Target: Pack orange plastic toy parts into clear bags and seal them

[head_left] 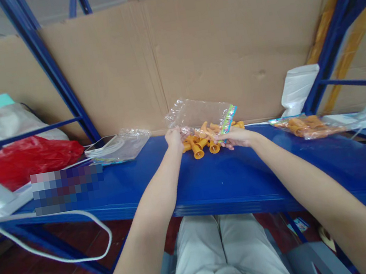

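Note:
A clear plastic bag (200, 112) with a colourful strip along one edge is held up over the blue shelf (231, 180). My left hand (173, 139) pinches the bag's left edge. My right hand (236, 138) grips its right side near the strip, fingers curled. Several small orange cone-shaped plastic pieces (202, 142) lie in a heap on the shelf just under the bag, between my two hands. Whether some of them sit inside the bag I cannot tell.
A stack of empty clear bags (120, 147) lies left of my hands. A filled bag of orange pieces (303, 127) lies to the right, near a white pouch (298, 86). A red plastic bag (30, 159) and white cable (66, 257) are far left. Cardboard (211, 49) backs the shelf.

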### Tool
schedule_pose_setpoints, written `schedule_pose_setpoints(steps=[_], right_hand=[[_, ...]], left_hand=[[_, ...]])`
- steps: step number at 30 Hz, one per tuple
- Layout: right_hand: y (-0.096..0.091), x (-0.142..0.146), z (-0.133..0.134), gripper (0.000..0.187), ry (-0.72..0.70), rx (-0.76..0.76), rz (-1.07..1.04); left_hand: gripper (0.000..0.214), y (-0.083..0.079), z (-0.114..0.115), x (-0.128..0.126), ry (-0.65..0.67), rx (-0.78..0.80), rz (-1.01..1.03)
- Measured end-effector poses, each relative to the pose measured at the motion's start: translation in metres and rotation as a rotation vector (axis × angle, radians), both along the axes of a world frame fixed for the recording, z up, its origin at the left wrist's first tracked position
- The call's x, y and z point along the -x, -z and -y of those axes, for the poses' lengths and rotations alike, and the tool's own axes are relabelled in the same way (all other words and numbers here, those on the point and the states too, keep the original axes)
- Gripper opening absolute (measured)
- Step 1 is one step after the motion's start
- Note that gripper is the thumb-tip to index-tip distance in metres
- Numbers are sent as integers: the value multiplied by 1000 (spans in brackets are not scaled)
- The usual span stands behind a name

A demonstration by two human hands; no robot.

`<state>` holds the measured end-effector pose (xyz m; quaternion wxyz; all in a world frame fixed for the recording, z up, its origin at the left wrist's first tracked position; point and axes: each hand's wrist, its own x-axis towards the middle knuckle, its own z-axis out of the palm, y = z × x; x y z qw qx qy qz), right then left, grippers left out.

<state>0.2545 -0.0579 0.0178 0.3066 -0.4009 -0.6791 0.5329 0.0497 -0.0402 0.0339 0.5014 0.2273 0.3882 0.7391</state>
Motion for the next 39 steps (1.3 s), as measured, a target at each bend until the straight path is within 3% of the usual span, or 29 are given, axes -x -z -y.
schedule_pose_setpoints(steps=[8,16,25,30,36,39], right_hand=[[0,-5,-1,32,-50,48,53],[-8,-5,8,21,-46,144,19],[-18,-28,7,25,187,127,-224],[-16,-31,5,18,265,76,-218],[-11,-29,1,7,317,63,-115],[-10,-29,-1,5,365,45,-159]], left_hand=[[24,-1,-1,2,-24,-15,7],[20,0,-8,11,-80,-11,46],[20,9,-18,23,-89,57,-121],[17,10,-16,26,-12,93,-163],[20,9,-15,26,-86,101,-226],[24,8,-15,27,-30,80,-194]])
